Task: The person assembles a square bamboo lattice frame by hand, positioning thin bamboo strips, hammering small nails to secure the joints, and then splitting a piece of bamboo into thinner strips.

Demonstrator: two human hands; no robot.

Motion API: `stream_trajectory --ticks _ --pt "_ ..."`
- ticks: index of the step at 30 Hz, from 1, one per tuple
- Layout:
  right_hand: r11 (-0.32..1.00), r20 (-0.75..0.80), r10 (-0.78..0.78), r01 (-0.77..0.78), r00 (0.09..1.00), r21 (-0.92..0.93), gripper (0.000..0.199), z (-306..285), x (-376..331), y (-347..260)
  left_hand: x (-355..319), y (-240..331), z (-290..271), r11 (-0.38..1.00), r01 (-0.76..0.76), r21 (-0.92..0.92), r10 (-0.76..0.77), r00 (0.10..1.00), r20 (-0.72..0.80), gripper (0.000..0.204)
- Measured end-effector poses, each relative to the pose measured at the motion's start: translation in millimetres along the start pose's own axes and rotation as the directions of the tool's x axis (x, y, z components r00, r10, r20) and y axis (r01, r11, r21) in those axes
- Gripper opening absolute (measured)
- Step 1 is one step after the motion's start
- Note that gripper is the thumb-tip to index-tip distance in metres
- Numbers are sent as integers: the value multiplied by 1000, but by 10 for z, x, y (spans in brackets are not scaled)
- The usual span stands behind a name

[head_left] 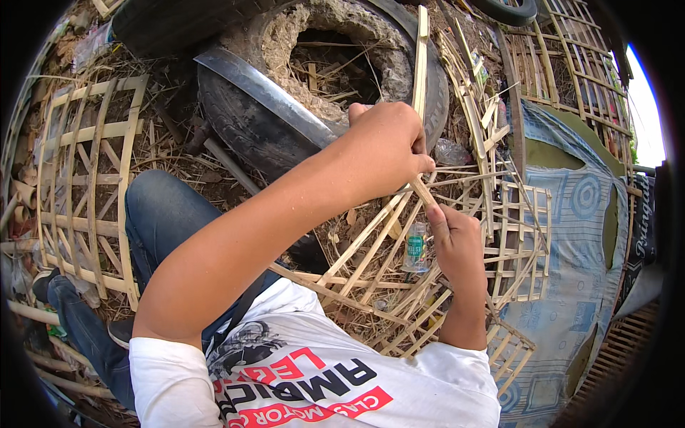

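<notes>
A long split bamboo strip (422,68) runs from the far side, over the tyre's right edge, down toward me. My left hand (392,139) is closed around its middle, my forearm crossing in from the lower left. Lower down, my right hand (457,239) pinches the near end, thumb along the strip. A curved metal blade (260,89) lies across the tyre (235,118); its other end is hidden behind my left forearm. Below my hands, several loose bamboo strips (367,250) fan out. A clear plastic bottle (416,248) with a green label lies among them.
Inside the tyre is a rough concrete ring (278,43). A woven bamboo lattice (89,185) stands at left, another lattice panel (517,228) at right. Beyond that hangs a blue patterned cloth (564,228). Another person's jeans-clad leg (82,324) may be at lower left; I cannot tell whose.
</notes>
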State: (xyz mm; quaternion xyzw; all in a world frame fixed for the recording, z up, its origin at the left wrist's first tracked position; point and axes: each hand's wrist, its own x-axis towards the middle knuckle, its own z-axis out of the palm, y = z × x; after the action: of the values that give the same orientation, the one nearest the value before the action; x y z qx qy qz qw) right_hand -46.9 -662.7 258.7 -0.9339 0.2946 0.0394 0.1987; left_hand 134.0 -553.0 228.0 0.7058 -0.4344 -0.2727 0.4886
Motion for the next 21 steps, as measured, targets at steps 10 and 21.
stream_trajectory --ticks 10,21 --pt "999 92 -17 20 996 -29 46 124 -368 -115 -402 143 -61 608 -634 479 542 772 334 9" --pt "999 56 -37 37 998 -1 43 64 -528 -208 -623 251 -145 548 -687 477 565 724 395 17"
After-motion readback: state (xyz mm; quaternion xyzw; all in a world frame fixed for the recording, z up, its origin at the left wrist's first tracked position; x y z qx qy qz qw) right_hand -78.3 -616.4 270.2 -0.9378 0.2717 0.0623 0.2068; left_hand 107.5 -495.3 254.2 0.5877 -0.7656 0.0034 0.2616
